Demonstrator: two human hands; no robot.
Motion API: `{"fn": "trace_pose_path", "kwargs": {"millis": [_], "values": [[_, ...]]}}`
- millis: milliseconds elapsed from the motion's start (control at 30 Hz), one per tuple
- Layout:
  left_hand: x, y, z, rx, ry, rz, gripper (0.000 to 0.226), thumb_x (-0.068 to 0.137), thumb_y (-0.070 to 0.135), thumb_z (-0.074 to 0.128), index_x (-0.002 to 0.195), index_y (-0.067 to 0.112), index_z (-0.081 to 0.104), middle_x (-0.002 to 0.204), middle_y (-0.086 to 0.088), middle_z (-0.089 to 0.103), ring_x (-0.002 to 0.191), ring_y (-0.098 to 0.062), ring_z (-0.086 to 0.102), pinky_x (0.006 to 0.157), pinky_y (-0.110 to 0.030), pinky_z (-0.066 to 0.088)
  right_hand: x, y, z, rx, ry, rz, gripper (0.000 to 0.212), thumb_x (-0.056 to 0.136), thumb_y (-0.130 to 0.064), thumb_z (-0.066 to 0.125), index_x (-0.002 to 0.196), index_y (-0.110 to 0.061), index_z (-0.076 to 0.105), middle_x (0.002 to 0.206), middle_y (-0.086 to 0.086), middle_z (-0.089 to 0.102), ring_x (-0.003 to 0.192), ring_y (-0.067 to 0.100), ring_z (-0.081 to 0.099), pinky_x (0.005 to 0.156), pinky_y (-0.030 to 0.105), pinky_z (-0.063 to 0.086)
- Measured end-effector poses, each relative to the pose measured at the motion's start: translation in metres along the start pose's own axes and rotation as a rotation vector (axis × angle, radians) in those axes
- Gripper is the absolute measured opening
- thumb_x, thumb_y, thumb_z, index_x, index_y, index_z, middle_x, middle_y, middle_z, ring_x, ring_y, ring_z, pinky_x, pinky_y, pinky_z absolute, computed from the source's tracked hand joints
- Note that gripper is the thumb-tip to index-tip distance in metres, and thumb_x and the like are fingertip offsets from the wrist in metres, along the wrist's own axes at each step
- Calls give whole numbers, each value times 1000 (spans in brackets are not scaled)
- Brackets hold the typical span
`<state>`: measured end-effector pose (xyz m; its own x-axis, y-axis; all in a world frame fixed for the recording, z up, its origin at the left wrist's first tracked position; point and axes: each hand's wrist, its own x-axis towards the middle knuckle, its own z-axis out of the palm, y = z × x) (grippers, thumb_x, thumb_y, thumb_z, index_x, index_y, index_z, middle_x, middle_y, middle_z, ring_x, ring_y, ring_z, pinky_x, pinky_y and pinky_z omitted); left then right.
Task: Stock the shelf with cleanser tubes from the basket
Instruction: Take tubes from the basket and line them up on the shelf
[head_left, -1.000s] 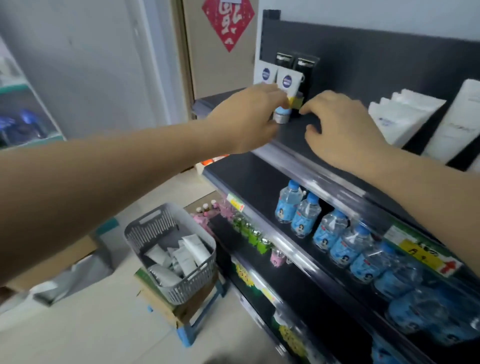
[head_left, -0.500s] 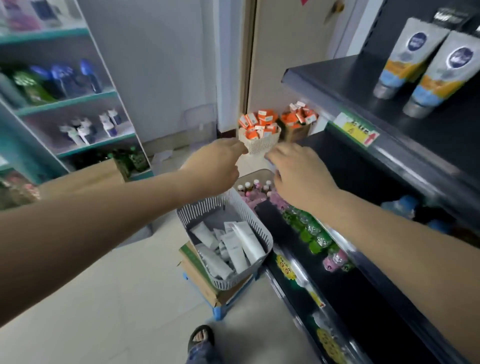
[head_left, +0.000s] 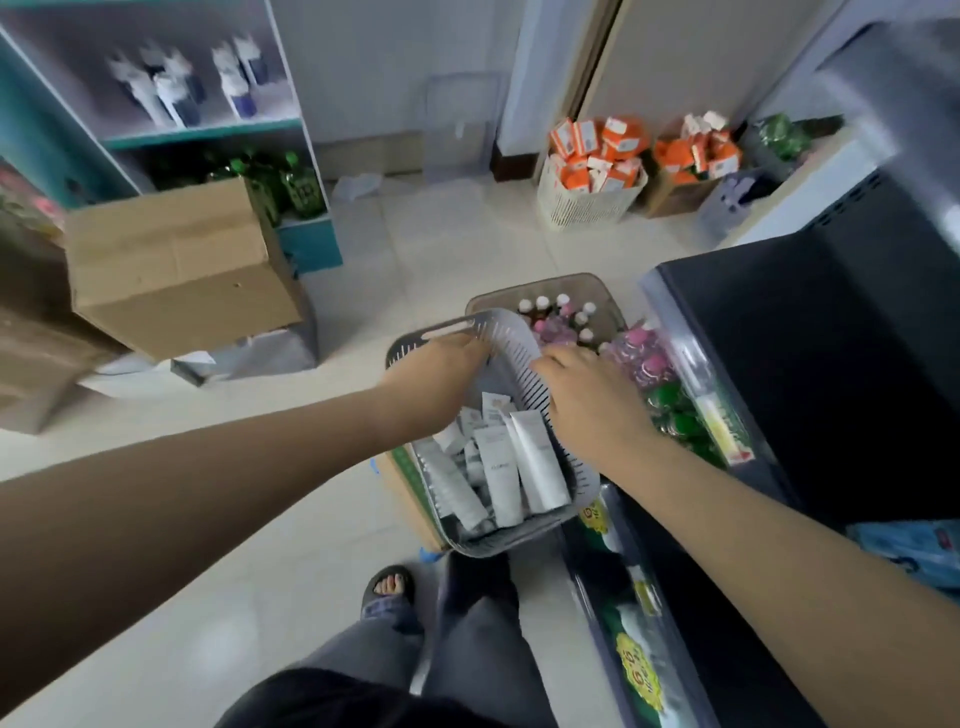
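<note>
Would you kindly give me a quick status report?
Left hand, right hand open over grey slotted plastic basket. White cleanser tubes inside, none gripped. Nothing blocks them.

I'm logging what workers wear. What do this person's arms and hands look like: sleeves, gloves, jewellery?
The left forearm and right forearm are bare as far up as the view shows, no sleeve in sight. The left hand and right hand wear no gloves; no watch, bracelet or ring shows on the visible sides.
</note>
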<state>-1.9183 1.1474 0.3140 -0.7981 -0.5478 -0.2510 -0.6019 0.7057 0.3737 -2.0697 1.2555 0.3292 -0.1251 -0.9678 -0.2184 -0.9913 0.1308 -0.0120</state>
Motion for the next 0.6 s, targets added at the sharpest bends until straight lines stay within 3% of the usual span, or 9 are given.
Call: {"fn": "trace_pose_path", "kwargs": {"millis": [167, 433, 600], "values": [[23, -21, 55, -147, -110, -185, 52, 84, -10, 42, 132, 8, 47, 132, -10, 52, 118, -27, 53, 95, -36, 46, 33, 21, 41, 15, -160, -57, 44, 84, 4, 46, 125, -10, 51, 128, 7, 52, 115, 25, 50, 92, 34, 43], [75, -26, 166, -357, -270, -420, 46, 88, -4, 42, 131, 12, 50, 126, -12, 58, 109, -32, 59, 88, -41, 53, 83, 64, 122, 35, -372, -61, 40, 82, 6, 50, 118, -11, 53, 120, 7, 57, 108, 25, 55, 84, 33, 44], [111, -28, 219, -432, -271, -499, 41, 94, 3, 42, 132, 14, 51, 125, -10, 59, 108, -28, 59, 73, -28, 43, 113, 76, 159, -17, -503, -110, 35, 83, 8, 52, 114, -9, 52, 116, 8, 55, 104, 26, 55, 69, 31, 39]]}}
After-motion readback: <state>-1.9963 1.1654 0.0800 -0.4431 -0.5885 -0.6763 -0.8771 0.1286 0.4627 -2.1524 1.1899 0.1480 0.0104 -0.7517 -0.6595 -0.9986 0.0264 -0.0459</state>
